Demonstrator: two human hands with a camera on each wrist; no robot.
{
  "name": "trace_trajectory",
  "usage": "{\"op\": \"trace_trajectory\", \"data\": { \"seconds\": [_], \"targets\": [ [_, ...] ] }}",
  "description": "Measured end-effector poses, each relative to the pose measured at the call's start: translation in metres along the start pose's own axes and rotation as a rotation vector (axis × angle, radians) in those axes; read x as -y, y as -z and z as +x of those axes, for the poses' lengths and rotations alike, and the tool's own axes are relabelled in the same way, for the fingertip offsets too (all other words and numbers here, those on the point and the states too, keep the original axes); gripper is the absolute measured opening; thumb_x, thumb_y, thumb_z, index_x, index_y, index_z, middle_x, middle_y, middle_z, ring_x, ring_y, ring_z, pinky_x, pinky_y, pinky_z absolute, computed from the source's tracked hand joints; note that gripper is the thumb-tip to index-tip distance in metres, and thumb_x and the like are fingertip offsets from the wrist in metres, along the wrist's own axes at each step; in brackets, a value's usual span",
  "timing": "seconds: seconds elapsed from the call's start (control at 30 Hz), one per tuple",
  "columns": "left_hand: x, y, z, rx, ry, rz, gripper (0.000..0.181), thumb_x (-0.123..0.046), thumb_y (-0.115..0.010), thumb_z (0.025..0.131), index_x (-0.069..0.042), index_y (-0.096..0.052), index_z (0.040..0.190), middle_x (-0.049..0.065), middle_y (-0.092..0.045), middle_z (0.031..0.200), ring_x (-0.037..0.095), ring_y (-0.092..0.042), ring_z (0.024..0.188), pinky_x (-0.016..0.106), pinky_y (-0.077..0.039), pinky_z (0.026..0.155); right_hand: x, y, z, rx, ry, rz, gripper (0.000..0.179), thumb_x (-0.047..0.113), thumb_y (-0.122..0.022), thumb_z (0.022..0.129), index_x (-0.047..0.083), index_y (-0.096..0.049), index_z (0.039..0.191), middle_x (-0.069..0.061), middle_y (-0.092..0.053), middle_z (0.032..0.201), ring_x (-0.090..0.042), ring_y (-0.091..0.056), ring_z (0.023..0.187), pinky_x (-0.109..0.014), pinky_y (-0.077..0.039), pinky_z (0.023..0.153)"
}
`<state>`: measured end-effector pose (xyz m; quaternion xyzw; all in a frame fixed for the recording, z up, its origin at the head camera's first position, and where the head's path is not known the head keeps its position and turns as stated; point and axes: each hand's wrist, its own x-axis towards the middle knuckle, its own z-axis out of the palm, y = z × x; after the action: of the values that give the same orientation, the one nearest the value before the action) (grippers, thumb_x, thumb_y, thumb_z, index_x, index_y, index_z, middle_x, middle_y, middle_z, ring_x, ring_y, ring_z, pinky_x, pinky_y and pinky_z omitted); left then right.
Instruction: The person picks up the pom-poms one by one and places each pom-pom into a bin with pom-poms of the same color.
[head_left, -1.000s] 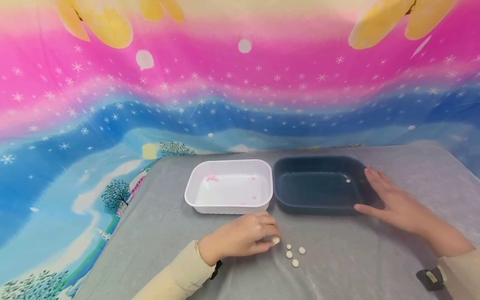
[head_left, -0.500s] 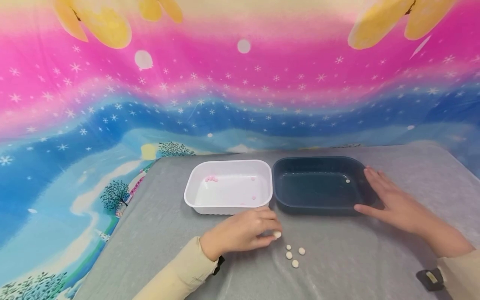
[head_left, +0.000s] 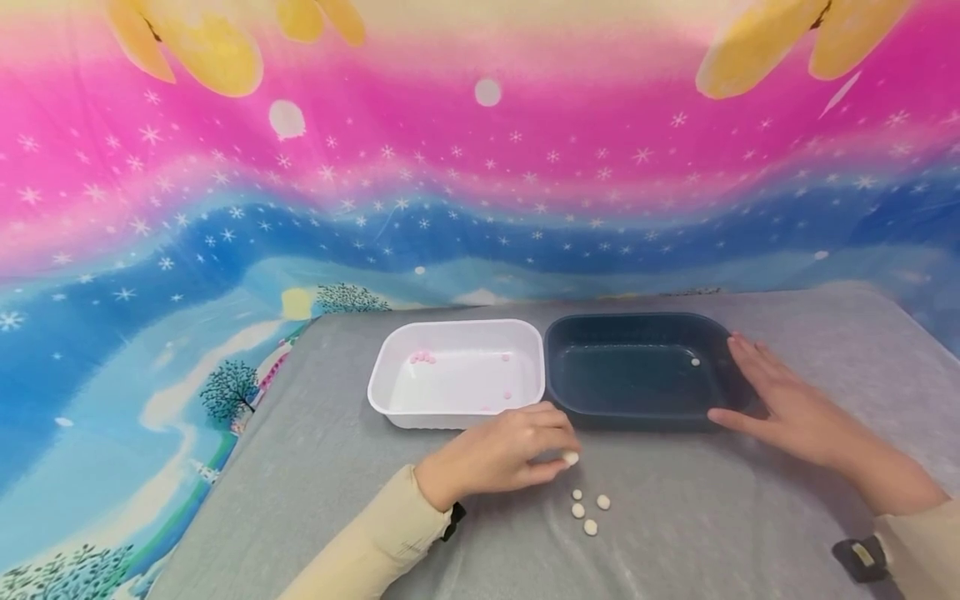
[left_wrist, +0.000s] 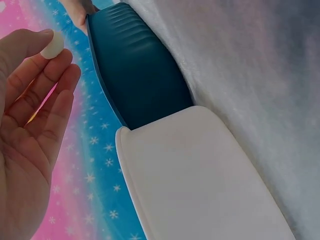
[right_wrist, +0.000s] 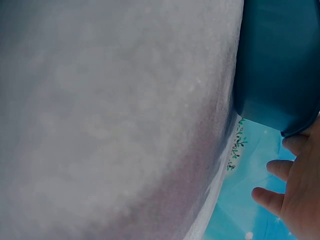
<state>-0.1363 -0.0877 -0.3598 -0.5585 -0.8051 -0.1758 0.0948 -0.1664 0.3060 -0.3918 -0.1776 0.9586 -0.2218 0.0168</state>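
Between thumb and fingertips my left hand [head_left: 513, 446] pinches a small white ball [left_wrist: 53, 45], raised in front of where the two bins meet. My right hand [head_left: 795, 408] rests its spread fingers and thumb against the right end of the dark teal bin [head_left: 630, 414], in which one small white ball [head_left: 695, 362] lies. A white bin [head_left: 450, 419] stands at its left, with several small pink pieces [head_left: 422, 357] inside. Several white balls [head_left: 591, 527] lie on the grey cloth below my left hand. In the right wrist view, the right hand [right_wrist: 302, 185] is partly cut off.
Grey cloth [head_left: 712, 517] covers the table. A colourful printed backdrop [head_left: 480, 183] hangs behind the bins and runs down the left side. Each wrist carries a dark strap, the right one [head_left: 861, 558] showing plainly.
My left hand has moved right and a little away from me with the white ball pinched in it, towards the dark bin. The right hand stays in place.
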Motion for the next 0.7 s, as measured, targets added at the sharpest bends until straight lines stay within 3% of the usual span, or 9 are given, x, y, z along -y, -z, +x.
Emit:
{"op": "trace_trajectory", "data": {
  "seconds": [0.27,0.5,0.7],
  "targets": [
    [0.002,0.001,0.008,-0.002,-0.023,0.018,0.013,-0.014,-0.066,0.094,-0.011,-0.074,0.104,-0.004,-0.068,0.1,0.008,-0.06,0.095,0.012,-0.048,0.088,0.0,0.0,0.0,-0.004,-0.004,-0.006,0.105,0.046,-0.067,0.092,0.015,0.007,0.16,-0.007,0.011,0.167,-0.038,0.011,0.153,-0.076,-0.009,0.111],
    [0.005,0.001,0.014,0.012,0.011,0.03,0.016,-0.016,-0.066,0.095,-0.012,-0.074,0.108,-0.004,-0.069,0.104,0.008,-0.06,0.098,0.012,-0.047,0.092,0.0,-0.001,-0.002,-0.012,0.01,-0.014,0.105,0.046,-0.067,0.092,0.013,0.006,0.16,-0.01,0.01,0.167,-0.04,0.01,0.153,-0.076,-0.008,0.112],
    [0.012,0.002,0.017,-0.04,0.029,0.004,0.015,-0.015,-0.067,0.095,-0.011,-0.074,0.107,-0.004,-0.068,0.102,0.008,-0.06,0.097,0.014,-0.048,0.09,0.0,0.0,-0.001,-0.008,0.01,-0.012,0.105,0.046,-0.067,0.092,0.014,0.007,0.16,-0.008,0.012,0.167,-0.038,0.012,0.153,-0.076,-0.008,0.112]
  ]
}}
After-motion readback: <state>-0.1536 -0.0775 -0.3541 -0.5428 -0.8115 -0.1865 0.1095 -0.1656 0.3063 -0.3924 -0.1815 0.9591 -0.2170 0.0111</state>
